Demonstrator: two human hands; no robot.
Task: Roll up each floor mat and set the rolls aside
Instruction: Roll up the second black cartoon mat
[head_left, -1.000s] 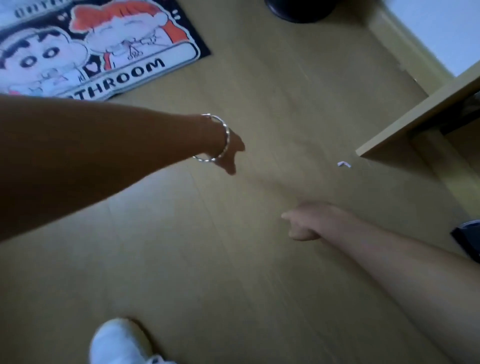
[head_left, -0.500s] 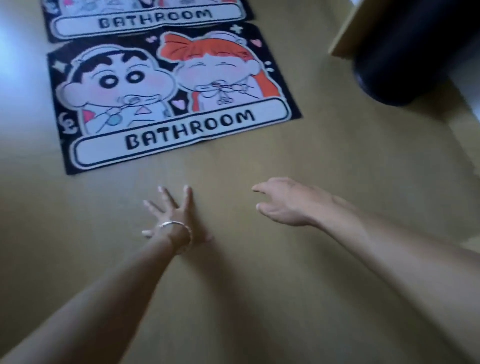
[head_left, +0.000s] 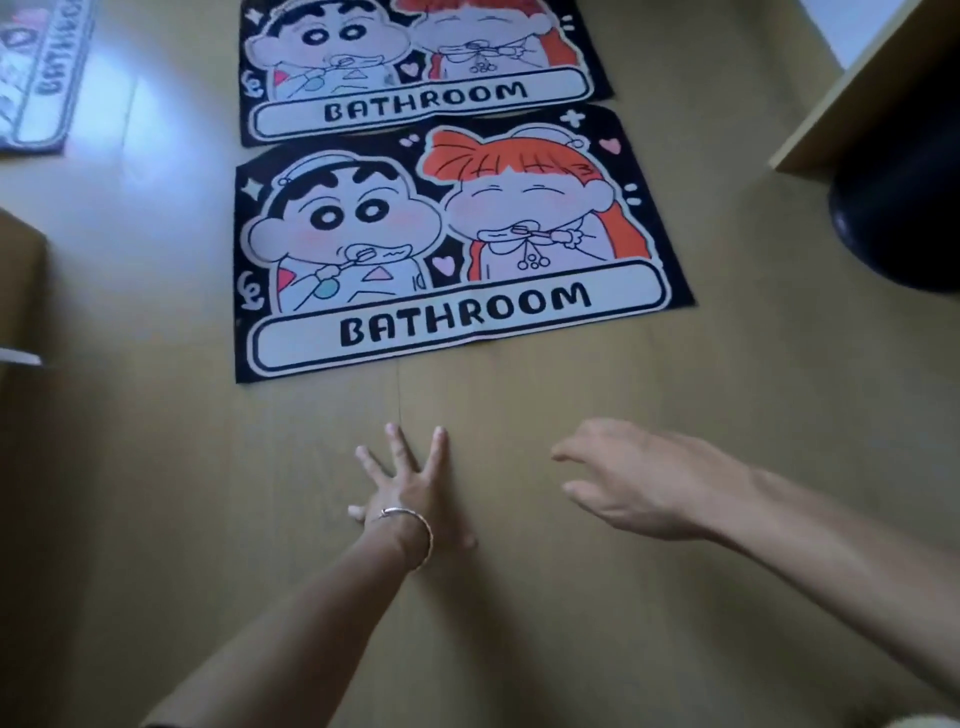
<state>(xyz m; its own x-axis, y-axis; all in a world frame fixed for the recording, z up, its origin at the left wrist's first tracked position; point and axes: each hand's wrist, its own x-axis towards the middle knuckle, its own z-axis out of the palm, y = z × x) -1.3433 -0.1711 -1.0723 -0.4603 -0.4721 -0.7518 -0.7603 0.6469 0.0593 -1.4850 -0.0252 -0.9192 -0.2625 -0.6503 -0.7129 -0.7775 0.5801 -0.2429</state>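
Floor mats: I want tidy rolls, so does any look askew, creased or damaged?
No damage shows. The left mat lies turned crosswise to the nearest mat and the far mat. The nearest mat's front edge kinks slightly midway.

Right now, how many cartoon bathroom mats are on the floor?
3. One black cartoon BATHROOM floor mat lies flat nearest, a second matching mat beyond it, and a third mat at the far left, cut off by the frame. Others may be out of view.

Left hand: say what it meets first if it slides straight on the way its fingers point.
Only bare floor lies ahead of the left hand, then probably the near edge of the nearest mat, below its BATHROOM lettering.
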